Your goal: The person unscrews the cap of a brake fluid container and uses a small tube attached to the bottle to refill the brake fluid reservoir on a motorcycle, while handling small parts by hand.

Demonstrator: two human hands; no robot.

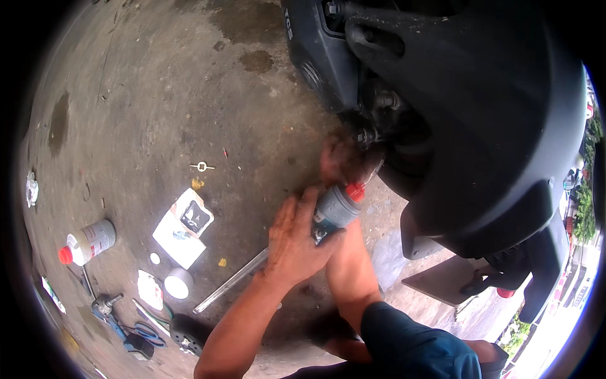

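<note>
On a stained floor beside a motorbike (480,126), a person's left hand (300,234) grips a grey bottle (334,211), fingers and thumb spread to its width; the bottle sits just left of the motorbike, its red cap (355,191) tilted toward the bodywork. The right hand (341,159) is at the motorbike's near edge, too dark and blurred to tell how open its fingers are or what they hold. Left of the motorbike lies a metal bar (230,281); farther left, a white box (170,243), a second bottle (95,241) and a blue tool (118,323).
</note>
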